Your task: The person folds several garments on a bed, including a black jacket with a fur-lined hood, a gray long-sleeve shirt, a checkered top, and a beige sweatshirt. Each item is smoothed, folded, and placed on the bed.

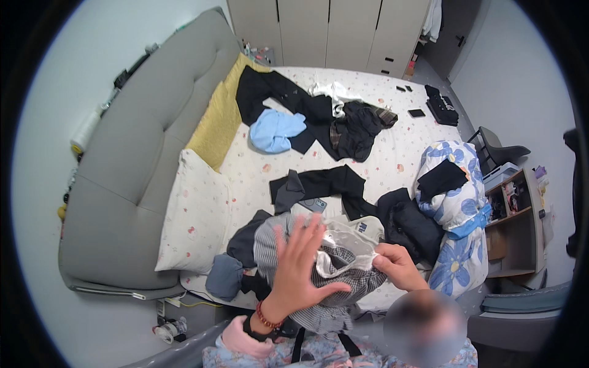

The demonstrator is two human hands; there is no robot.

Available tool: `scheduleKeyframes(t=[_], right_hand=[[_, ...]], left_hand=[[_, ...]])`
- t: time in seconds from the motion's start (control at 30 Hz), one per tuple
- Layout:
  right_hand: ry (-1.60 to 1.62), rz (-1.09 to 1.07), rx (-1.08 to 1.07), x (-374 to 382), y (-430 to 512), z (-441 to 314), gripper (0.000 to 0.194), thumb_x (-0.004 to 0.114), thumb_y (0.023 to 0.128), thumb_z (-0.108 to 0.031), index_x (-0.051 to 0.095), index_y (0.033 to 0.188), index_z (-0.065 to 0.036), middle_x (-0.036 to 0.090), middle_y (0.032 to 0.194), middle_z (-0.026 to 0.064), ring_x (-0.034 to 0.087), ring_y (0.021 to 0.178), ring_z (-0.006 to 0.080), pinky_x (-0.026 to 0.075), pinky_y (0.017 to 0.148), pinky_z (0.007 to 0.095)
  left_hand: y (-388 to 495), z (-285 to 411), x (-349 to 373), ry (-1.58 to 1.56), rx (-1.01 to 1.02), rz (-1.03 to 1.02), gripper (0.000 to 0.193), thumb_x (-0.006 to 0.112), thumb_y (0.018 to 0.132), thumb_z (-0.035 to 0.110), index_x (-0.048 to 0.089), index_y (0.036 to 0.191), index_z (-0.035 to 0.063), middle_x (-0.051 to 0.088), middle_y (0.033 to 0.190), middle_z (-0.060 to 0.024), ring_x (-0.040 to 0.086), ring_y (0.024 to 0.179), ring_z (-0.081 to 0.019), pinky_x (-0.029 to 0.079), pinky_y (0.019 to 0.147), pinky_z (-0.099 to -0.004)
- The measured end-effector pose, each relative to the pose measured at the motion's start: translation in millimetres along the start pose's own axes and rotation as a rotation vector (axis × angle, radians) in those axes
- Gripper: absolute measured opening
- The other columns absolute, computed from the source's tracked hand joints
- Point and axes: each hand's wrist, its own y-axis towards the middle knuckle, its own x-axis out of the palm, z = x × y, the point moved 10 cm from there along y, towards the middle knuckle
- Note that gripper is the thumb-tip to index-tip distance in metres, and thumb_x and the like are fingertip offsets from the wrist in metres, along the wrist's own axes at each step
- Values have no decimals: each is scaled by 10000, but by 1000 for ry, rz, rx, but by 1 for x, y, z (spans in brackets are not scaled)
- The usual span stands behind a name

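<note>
My left hand (299,267) is spread flat with its fingers apart over a black-and-white checked garment (333,308). Between finger and thumb, my right hand (398,267) pinches the white edge of that garment's opening, where sheer white fabric shows. Part of the checked cloth is hidden behind the left hand. Beyond it lie a white garment with dark lettering (368,226), a phone (314,204) and black trousers (326,184). Dark clothes (409,225) are heaped to the right of my right hand.
On the bed sheet (391,170) lie a light blue garment (276,131), more black clothes (359,131), another phone (416,113) and a folded black stack (442,110). A floral quilt (453,262) is bunched at the right; a pillow (198,216) rests by the padded headboard (124,156).
</note>
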Motion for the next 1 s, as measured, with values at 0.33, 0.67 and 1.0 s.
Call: scheduleKeyframes(t=[0.33,0.67,1.0], right_hand=[[-619,119,-410,-8,-51,-149,128,630,891,-146,659,898,-21,514,569,110,484,454,159,372,446,279],[-663,193,-662,-3,-59,-219,135,636,887,-153,648,896,-19,589,629,121,530,498,202,418,492,276],[-654,-312,-228,13,-18,-167,684,823,677,-414,558,1133,22,638,1053,130,614,925,187,490,777,302]], left_hand=[[44,97,-41,-240,167,-182,123,651,838,109,622,911,16,619,790,-113,601,670,-273,472,588,-317],[78,149,-53,-258,307,-166,378,709,795,215,590,1102,29,638,918,-126,618,881,-307,479,764,-377],[86,168,-115,-19,699,264,308,561,717,-90,601,978,69,583,768,-82,586,643,-261,475,546,-343]])
